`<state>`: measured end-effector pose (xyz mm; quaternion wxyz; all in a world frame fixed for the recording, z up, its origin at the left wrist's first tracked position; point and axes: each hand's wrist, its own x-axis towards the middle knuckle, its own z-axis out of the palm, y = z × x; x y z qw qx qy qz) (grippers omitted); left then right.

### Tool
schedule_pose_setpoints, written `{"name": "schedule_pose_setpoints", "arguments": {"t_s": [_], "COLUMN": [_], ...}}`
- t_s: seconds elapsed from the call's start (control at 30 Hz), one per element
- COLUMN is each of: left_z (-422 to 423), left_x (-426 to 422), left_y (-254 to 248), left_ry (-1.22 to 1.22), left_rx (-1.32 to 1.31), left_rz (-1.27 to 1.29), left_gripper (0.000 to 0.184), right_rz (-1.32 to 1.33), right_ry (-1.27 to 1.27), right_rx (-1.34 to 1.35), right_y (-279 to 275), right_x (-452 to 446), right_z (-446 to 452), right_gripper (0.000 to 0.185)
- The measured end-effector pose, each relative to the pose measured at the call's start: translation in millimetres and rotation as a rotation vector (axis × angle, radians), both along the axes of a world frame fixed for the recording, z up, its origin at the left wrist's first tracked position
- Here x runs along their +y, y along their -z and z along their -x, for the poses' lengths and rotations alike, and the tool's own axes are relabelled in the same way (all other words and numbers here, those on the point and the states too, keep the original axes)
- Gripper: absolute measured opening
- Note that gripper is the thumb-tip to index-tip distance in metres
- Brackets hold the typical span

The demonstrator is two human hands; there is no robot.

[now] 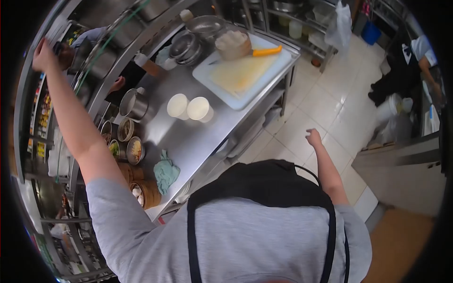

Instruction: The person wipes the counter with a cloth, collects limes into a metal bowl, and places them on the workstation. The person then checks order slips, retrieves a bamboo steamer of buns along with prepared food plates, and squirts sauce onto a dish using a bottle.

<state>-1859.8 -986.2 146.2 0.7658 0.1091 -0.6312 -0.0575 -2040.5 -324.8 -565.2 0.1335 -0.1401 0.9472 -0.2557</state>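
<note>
My left hand (42,55) is raised at the far left, beside the metal shelf frame. Its fingers are closed, and whatever they hold, if anything, is hidden. My right hand (313,137) hangs above the tiled floor, its fingers loosely bent and a little apart with nothing in them. Between my arms, the steel table (188,141) carries two white cups (178,106) side by side. Behind them lies a white cutting board (226,96) bearing a knife with an orange handle (267,51) and a round, pale-topped container (233,45).
Metal bowls of chopped food (136,150), a steel pot (134,104), a bamboo steamer (152,194) and a green cloth (166,172) line the table's left side. Across it, a person's forearm (152,69) reaches in. Another person (424,52) is at far right.
</note>
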Motion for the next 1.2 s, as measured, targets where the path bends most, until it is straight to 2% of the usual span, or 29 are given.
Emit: {"name": "schedule_pose_setpoints", "arguments": {"t_s": [0.07,0.13,0.27,0.3,0.33,0.37,0.4,0.43,0.47,0.5,0.53,0.6,0.63,0.7,0.83,0.9,1.03,1.1,1.2], "left_z": [-2,-11,23,39,62,81,102,122,139,155,172,199,216,249,304,321,333,326,317], "left_x": [5,-15,97,109,142,135,173,174,168,173,179,163,163,165,150,142,126,108,110], "left_y": [16,32,148,185,220,261,277,317,357,384,406,456,462,471,465,465,483,501,499], "left_ry": [0.062,-0.094,-0.391,-0.158,-0.031,0.161,-0.064,0.103,0.171,0.107,0.2,0.286,0.267,0.388,0.369,0.27,0.155,0.253,0.311], "left_rx": [0.031,-0.111,-0.339,-0.434,-0.518,-0.61,-0.887,-0.895,-0.911,-1.043,-1.102,-1.185,-1.18,-0.954,-0.899,-1.207,-1.181,-1.535,-1.355], "left_rz": [-0.027,0.157,0.297,0.12,-0.023,-0.157,-0.097,-0.338,-0.429,-0.563,-0.624,-0.797,-0.806,-1.245,-1.39,-1.474,-1.454,-1.107,-1.076], "left_gripper": [0.015,0.017,0.014,0.014,0.014,0.013,0.015,0.016,0.017,0.017,0.019,0.023,0.023,0.027,0.03,0.04,0.03,0.029,0.028], "right_rz": [-0.025,-0.028,0.022,0.027,0.03,0.036,0.036,0.039,0.047,0.03,0.015,0.006,-0.006,-0.012,0.012,0.036,0.134,0.201,0.329], "right_ry": [-0.063,-0.114,-0.26,-0.284,-0.311,-0.336,-0.336,-0.336,-0.36,-0.496,-0.629,-0.623,-0.593,-0.554,-0.479,-0.437,-0.345,-0.286,-0.179], "right_rx": [-0.078,-0.111,-0.159,-0.188,-0.221,-0.219,-0.178,-0.139,-0.138,0.007,0.153,0.082,0.008,-0.064,-0.144,-0.174,-0.229,-0.265,-0.314], "right_y": [1,3,18,17,17,15,11,11,25,60,82,93,90,93,105,109,111,110,108], "right_x": [-19,-43,-106,-127,-147,-169,-190,-207,-225,-248,-265,-289,-294,-302,-308,-311,-312,-308,-304], "right_z": [13,29,80,91,99,107,115,126,141,153,164,176,179,182,182,180,179,179,181], "right_gripper": [0.034,0.034,0.035,0.036,0.037,0.037,0.038,0.038,0.038,0.042,0.046,0.046,0.046,0.046,0.046,0.046,0.046,0.046,0.046]}}
